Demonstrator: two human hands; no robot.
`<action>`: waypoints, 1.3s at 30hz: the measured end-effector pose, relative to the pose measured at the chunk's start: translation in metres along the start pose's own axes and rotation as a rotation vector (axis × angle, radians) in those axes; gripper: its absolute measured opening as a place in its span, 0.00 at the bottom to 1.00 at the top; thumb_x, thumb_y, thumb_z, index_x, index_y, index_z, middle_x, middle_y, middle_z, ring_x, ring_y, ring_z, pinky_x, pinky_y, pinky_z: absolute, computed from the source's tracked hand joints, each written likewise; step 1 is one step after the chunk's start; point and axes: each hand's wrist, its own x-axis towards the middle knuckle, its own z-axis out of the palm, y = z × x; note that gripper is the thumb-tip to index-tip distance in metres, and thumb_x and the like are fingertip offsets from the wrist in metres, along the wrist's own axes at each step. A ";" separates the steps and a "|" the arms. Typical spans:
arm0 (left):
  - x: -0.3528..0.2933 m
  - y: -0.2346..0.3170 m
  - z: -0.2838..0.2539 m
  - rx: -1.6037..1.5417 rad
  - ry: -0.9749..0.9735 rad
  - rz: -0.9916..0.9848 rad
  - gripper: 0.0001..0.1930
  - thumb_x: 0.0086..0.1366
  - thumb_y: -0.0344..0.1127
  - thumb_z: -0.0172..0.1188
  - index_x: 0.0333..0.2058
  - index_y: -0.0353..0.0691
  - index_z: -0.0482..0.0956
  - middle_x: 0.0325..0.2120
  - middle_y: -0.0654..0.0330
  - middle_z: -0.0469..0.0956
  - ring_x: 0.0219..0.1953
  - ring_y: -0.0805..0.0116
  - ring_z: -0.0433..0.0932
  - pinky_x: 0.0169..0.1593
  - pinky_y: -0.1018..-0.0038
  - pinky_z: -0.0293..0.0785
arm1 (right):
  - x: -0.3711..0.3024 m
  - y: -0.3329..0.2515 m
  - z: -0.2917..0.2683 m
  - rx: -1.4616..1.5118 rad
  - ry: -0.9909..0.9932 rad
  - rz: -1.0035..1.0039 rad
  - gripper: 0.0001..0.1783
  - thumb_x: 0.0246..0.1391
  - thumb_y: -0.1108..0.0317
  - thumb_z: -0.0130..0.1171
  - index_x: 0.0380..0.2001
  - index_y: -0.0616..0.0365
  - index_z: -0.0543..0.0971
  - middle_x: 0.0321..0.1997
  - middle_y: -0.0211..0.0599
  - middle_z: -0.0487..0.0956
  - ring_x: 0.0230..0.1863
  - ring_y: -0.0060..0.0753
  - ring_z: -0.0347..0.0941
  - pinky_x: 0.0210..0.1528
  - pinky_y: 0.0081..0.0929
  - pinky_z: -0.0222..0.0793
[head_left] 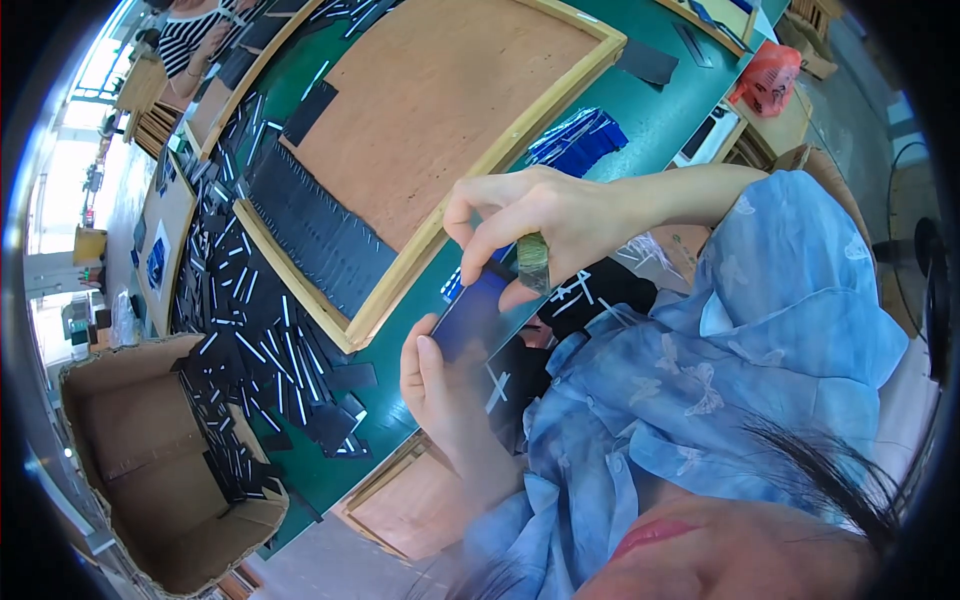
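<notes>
Left, the wooden frame point(415, 262) slants its near rail from near-left to far-right. Your left hand point(445, 400) grips the near end of the blue piece point(470, 318), its long axis roughly following that rail; your right hand point(545, 215), farther and rightward, pinches its far end.

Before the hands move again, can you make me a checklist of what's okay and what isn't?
1. Blue piece held at both ends: ok, left hand at the lower end, right hand at the upper.
2. Greenish block with the right hand: ok, tucked against it.
3. Blue piece clear of the wooden frame: ok, it's in front of the near edge.
4. Black strips tidy: not ok, they're scattered.
5. Cardboard box open: ok.
6. Blue piece's underside clean: cannot tell, it's hidden.
</notes>
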 end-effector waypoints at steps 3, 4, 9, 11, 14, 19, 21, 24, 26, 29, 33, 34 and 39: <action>-0.002 0.002 0.000 0.008 0.028 -0.002 0.16 0.69 0.37 0.47 0.46 0.29 0.70 0.32 0.51 0.76 0.28 0.67 0.77 0.31 0.78 0.76 | 0.001 0.003 0.000 -0.038 -0.038 0.002 0.17 0.34 0.65 0.71 0.33 0.51 0.79 0.38 0.32 0.71 0.39 0.36 0.72 0.38 0.29 0.69; -0.001 0.002 0.000 0.016 0.022 0.013 0.16 0.69 0.37 0.48 0.45 0.29 0.70 0.32 0.51 0.76 0.28 0.67 0.77 0.31 0.78 0.77 | 0.000 0.002 0.000 -0.038 -0.037 0.002 0.17 0.34 0.65 0.71 0.33 0.51 0.79 0.38 0.32 0.71 0.39 0.36 0.72 0.38 0.29 0.69; -0.012 0.006 0.012 0.181 0.009 0.079 0.14 0.68 0.36 0.48 0.44 0.31 0.72 0.34 0.54 0.78 0.31 0.69 0.78 0.35 0.79 0.74 | 0.007 0.004 0.003 -0.080 0.035 0.226 0.24 0.37 0.66 0.67 0.41 0.56 0.74 0.41 0.37 0.72 0.42 0.37 0.71 0.40 0.28 0.68; -0.016 0.008 0.020 0.286 0.048 0.116 0.14 0.68 0.36 0.48 0.45 0.32 0.72 0.33 0.55 0.78 0.31 0.71 0.77 0.35 0.81 0.73 | 0.006 0.004 0.009 -0.067 0.048 0.244 0.23 0.38 0.65 0.67 0.40 0.56 0.73 0.41 0.37 0.72 0.42 0.38 0.71 0.40 0.29 0.68; -0.018 0.002 0.026 0.342 0.049 0.199 0.14 0.68 0.37 0.48 0.46 0.32 0.72 0.32 0.55 0.78 0.30 0.73 0.77 0.36 0.81 0.73 | 0.011 -0.004 0.019 -0.136 0.090 0.219 0.23 0.39 0.58 0.68 0.35 0.57 0.71 0.39 0.38 0.70 0.39 0.43 0.70 0.38 0.33 0.67; -0.016 0.013 0.013 0.285 0.055 0.097 0.15 0.68 0.37 0.48 0.46 0.32 0.71 0.33 0.54 0.78 0.34 0.72 0.76 0.38 0.80 0.72 | 0.002 0.008 0.005 -0.205 0.025 0.356 0.17 0.45 0.58 0.66 0.23 0.60 0.73 0.31 0.37 0.70 0.36 0.38 0.70 0.36 0.29 0.65; -0.012 0.014 0.013 0.233 0.002 0.082 0.12 0.67 0.33 0.50 0.45 0.32 0.71 0.33 0.55 0.78 0.33 0.72 0.76 0.38 0.81 0.72 | 0.000 0.009 0.002 -0.109 -0.028 0.372 0.15 0.46 0.59 0.65 0.24 0.60 0.74 0.31 0.36 0.71 0.35 0.36 0.70 0.36 0.28 0.65; -0.002 -0.003 0.011 0.348 0.188 0.371 0.08 0.65 0.28 0.52 0.41 0.33 0.71 0.32 0.55 0.78 0.30 0.74 0.76 0.37 0.82 0.71 | 0.006 0.002 -0.001 0.116 -0.077 0.341 0.11 0.48 0.64 0.65 0.26 0.61 0.77 0.32 0.34 0.71 0.35 0.30 0.69 0.38 0.24 0.63; 0.011 -0.001 0.002 0.454 0.192 0.386 0.04 0.63 0.25 0.53 0.36 0.34 0.70 0.29 0.58 0.77 0.29 0.77 0.75 0.34 0.84 0.70 | 0.009 -0.001 -0.005 0.159 -0.078 0.314 0.09 0.48 0.67 0.64 0.26 0.61 0.78 0.33 0.33 0.73 0.36 0.26 0.68 0.38 0.23 0.63; 0.013 0.028 -0.002 0.203 0.014 0.106 0.08 0.66 0.34 0.52 0.33 0.35 0.71 0.25 0.62 0.76 0.26 0.78 0.74 0.30 0.84 0.68 | 0.016 0.006 -0.005 0.575 0.064 0.382 0.09 0.46 0.72 0.64 0.34 0.60 0.80 0.39 0.31 0.73 0.35 0.16 0.66 0.36 0.16 0.61; 0.029 0.021 0.007 -0.119 -0.080 -0.119 0.16 0.65 0.40 0.54 0.45 0.35 0.70 0.36 0.59 0.75 0.33 0.73 0.75 0.31 0.80 0.70 | 0.030 0.007 0.010 0.297 -0.037 -0.018 0.23 0.41 0.70 0.70 0.43 0.57 0.76 0.45 0.33 0.70 0.44 0.25 0.68 0.44 0.23 0.64; 0.031 0.022 0.012 -0.136 -0.126 -0.164 0.21 0.64 0.41 0.54 0.51 0.35 0.66 0.45 0.55 0.72 0.38 0.70 0.74 0.34 0.78 0.72 | 0.038 0.009 0.011 0.375 -0.044 -0.047 0.22 0.41 0.69 0.70 0.42 0.58 0.75 0.45 0.34 0.70 0.45 0.26 0.68 0.45 0.23 0.64; 0.041 0.002 0.004 -0.147 -0.239 -0.173 0.33 0.66 0.59 0.41 0.57 0.35 0.59 0.53 0.43 0.68 0.38 0.64 0.71 0.40 0.72 0.70 | 0.104 0.056 -0.036 0.211 -0.018 0.347 0.18 0.38 0.67 0.67 0.35 0.60 0.76 0.35 0.35 0.78 0.39 0.24 0.74 0.39 0.24 0.69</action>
